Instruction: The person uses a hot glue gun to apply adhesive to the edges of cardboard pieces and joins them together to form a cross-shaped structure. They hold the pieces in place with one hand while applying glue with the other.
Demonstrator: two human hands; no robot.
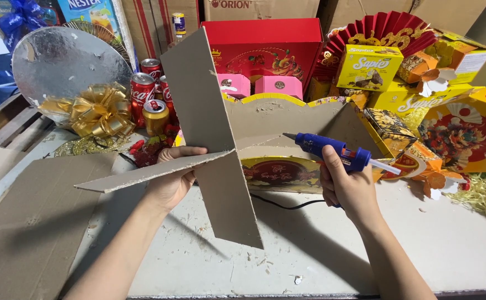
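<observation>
The left hand (173,180) pinches the crossed cardboard panels (198,139), the right hand (347,186) grips the blue glue gun (334,151), whose hot nozzle may perhaps burn fingers.

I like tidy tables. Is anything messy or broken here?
Yes, a bit. Small scraps and crumbs of card lie scattered over the white table. The cardboard cross in the left hand has rough, chipped edges. The right hand holds a blue glue gun.
</observation>
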